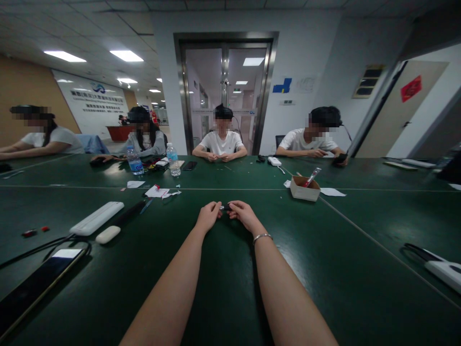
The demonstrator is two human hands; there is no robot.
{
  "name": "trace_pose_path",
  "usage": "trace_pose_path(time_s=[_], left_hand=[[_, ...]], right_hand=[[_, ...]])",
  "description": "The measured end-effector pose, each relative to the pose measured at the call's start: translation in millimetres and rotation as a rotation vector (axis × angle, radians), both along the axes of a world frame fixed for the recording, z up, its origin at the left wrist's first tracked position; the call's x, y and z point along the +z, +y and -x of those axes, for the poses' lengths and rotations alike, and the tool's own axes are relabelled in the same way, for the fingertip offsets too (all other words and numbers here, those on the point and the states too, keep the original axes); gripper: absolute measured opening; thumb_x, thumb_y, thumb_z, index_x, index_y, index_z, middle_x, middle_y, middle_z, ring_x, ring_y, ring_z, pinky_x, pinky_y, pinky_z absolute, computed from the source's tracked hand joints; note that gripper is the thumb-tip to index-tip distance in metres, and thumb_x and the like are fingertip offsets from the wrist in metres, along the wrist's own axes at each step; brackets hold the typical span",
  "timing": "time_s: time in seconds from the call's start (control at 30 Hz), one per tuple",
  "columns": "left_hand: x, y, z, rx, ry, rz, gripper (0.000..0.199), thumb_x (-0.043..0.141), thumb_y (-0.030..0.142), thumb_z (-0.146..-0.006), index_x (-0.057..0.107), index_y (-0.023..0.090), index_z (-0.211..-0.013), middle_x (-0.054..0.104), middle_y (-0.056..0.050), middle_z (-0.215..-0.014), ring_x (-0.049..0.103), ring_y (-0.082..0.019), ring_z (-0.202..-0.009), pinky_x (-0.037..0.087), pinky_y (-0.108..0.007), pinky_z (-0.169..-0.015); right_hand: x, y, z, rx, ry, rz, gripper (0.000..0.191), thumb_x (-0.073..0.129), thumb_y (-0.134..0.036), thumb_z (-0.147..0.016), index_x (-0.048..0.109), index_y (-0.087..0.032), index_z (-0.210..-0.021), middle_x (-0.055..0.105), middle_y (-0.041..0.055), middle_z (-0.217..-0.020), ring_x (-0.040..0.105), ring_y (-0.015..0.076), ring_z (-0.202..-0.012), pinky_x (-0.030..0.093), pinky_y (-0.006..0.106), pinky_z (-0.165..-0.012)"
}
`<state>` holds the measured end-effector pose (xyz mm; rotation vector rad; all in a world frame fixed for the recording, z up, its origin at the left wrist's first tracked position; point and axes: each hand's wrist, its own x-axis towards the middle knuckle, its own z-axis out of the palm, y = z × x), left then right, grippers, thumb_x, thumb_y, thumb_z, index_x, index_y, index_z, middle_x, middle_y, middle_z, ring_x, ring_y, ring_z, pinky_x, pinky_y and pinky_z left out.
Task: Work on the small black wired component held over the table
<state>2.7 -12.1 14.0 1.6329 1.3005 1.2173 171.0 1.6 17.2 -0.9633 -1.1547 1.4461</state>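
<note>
Both forearms reach forward over the dark green table [230, 269], and the hands meet near its middle. My left hand [209, 215] is closed, its thumb and fingers pinching the silvery end of a small object. Opposite it, my right hand [245, 214], with a bracelet [262, 237] on the wrist, is closed on the black part [226, 207] of that object. The piece spans the short gap between the fingertips. It is too small to name, and the fingers cover much of it.
On the left lie a white power strip [98, 218], a white oval case [108, 234] and a phone [39, 288]. Ahead are paper scraps [157, 191], water bottles [173, 161] and an open cardboard box [305, 192]. Several people sit across the table.
</note>
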Motion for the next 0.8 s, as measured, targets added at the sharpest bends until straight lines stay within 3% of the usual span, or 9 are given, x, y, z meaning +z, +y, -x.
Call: trace_pose_path(time_s=[0.1,0.3,0.47,0.53,0.67,0.8], left_hand=[[1.9,-2.1,-0.4,-0.032,-0.036,-0.037,0.029,0.06,0.044,-0.077,0.064,0.019,-0.091,0.067,-0.004,-0.081,0.063,-0.016,-0.073,0.048,-0.028,-0.068],[2.2,-2.1,0.1,-0.002,0.088,0.0,0.037,0.049,0.052,-0.083,0.062,0.018,-0.076,0.063,-0.001,-0.065,0.058,-0.015,-0.061,0.045,-0.028,-0.063],[-1.8,2.5,-0.7,0.007,-0.068,-0.086,0.031,0.065,0.037,-0.074,0.062,0.019,-0.099,0.066,-0.005,-0.09,0.062,-0.015,-0.077,0.048,-0.027,-0.071],[-2.9,3.8,-0.4,-0.018,-0.104,-0.094,0.034,0.065,0.034,-0.074,0.06,0.019,-0.104,0.065,-0.004,-0.085,0.061,-0.014,-0.075,0.048,-0.027,-0.07],[-2.8,3.1,-0.2,-0.049,-0.082,-0.027,0.031,0.05,0.043,-0.084,0.061,0.018,-0.1,0.06,0.0,-0.064,0.058,-0.013,-0.059,0.046,-0.025,-0.058],[1.2,-0.6,0.6,-0.055,-0.059,-0.031,0.028,0.057,0.038,-0.08,0.062,0.021,-0.101,0.065,-0.003,-0.085,0.062,-0.014,-0.071,0.048,-0.025,-0.063]], right_hand=[[0.7,-0.4,-0.1,0.002,0.001,-0.006,0.016,0.071,-0.022,-0.076,0.066,-0.012,-0.087,0.066,0.0033,-0.065,0.06,0.0087,-0.054,0.052,0.018,-0.051],[1.1,-1.2,0.1,-0.005,-0.009,-0.007,0.015,0.07,-0.02,-0.076,0.065,-0.012,-0.088,0.066,0.0038,-0.066,0.06,0.0087,-0.054,0.052,0.018,-0.051],[0.0,-0.4,-0.7,-0.003,-0.006,-0.015,0.016,0.07,-0.022,-0.076,0.065,-0.012,-0.088,0.066,0.0036,-0.065,0.061,0.0091,-0.055,0.052,0.019,-0.052],[-0.4,-0.2,-0.6,0.006,-0.005,-0.016,0.017,0.071,-0.022,-0.076,0.065,-0.012,-0.088,0.067,0.0037,-0.066,0.061,0.009,-0.054,0.052,0.019,-0.051],[-1.0,0.2,0.0,-0.004,-0.012,-0.017,0.017,0.072,-0.023,-0.074,0.066,-0.013,-0.086,0.066,0.0033,-0.065,0.06,0.0089,-0.054,0.051,0.019,-0.05],[-0.5,-0.2,0.1,-0.005,-0.007,-0.029,0.016,0.071,-0.022,-0.075,0.066,-0.013,-0.087,0.066,0.0034,-0.065,0.061,0.0091,-0.055,0.052,0.019,-0.052]])
